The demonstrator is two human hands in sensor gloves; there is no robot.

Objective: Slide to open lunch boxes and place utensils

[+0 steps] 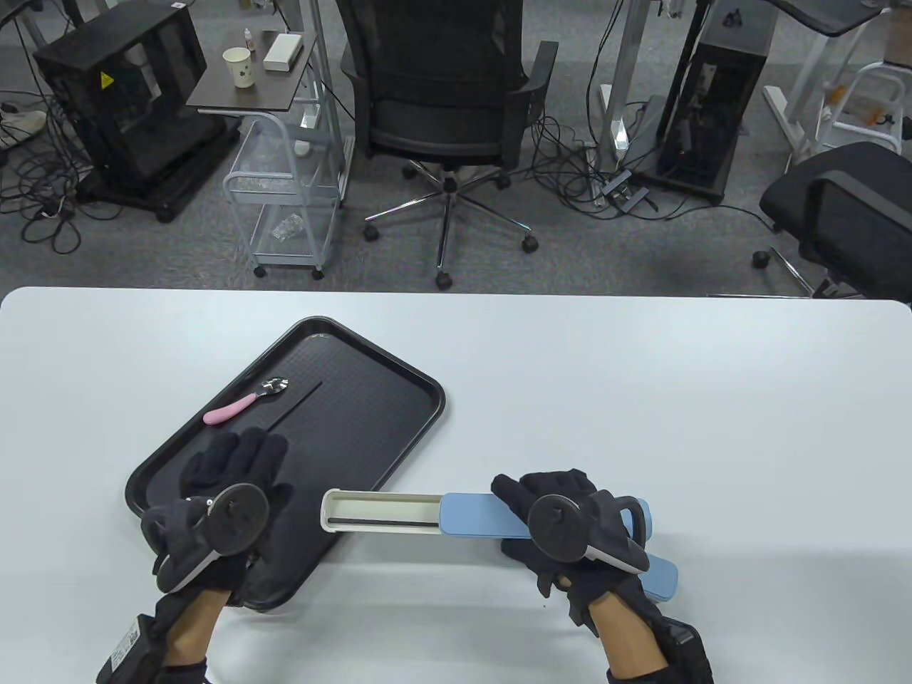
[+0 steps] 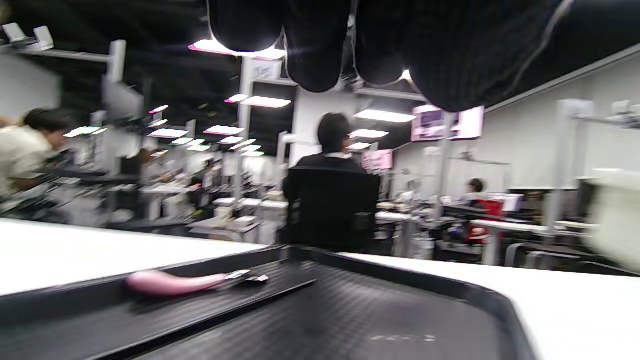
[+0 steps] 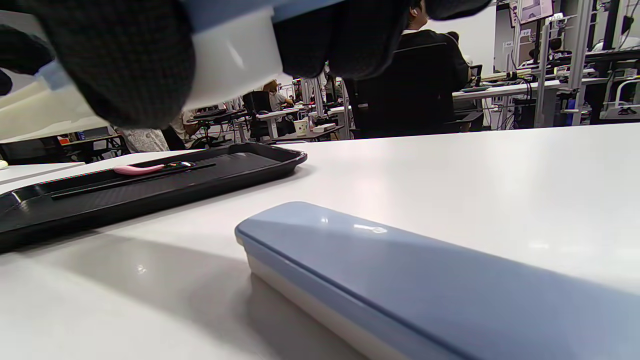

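Your right hand (image 1: 563,527) grips the open box (image 1: 427,513) by its blue lid, held above the table beside the tray (image 1: 399,427); your left hand (image 1: 228,491) hovers loose and empty. The plastic looks light, stiff and slick, so hold its long sides.

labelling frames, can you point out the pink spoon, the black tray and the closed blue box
pink spoon (image 1: 229,411), table view, on its pink handle
black tray (image 1: 399,420), table view, on bare floor near its right rim
closed blue box (image 3: 425,280), right wrist view, on its blue lid
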